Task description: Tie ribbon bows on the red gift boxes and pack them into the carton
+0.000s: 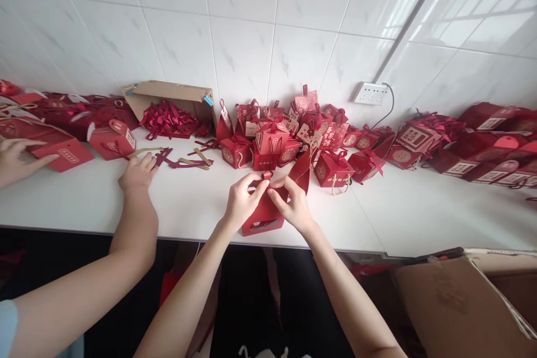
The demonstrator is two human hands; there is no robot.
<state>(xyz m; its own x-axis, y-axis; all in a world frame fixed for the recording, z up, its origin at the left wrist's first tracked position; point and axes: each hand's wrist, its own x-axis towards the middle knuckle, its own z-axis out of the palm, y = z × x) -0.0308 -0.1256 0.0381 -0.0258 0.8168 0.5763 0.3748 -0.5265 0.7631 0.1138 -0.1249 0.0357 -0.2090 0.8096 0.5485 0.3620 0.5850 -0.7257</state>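
Observation:
A red paper gift box [263, 225] with a cut-out in its front stands near the table's front edge, its tall pointed flap [301, 170] raised at the right. Above the box, my left hand [244, 199] is closed in a pinch on a looped red ribbon [267, 176]. My right hand [294, 203] pinches close beside it, at the same ribbon; the fingers partly hide what lies between them. Behind both hands sits a cluster of finished-looking red boxes [271, 137] with bows.
At the left, a co-worker's hand [140, 172] reaches to loose ribbon strips [188, 161]; the other touches a red box [62, 151]. A cardboard box [172, 89] holds ribbons. More red boxes [470, 148] line the right. A large carton [444, 302] stands front right, a power strip [370, 93] behind.

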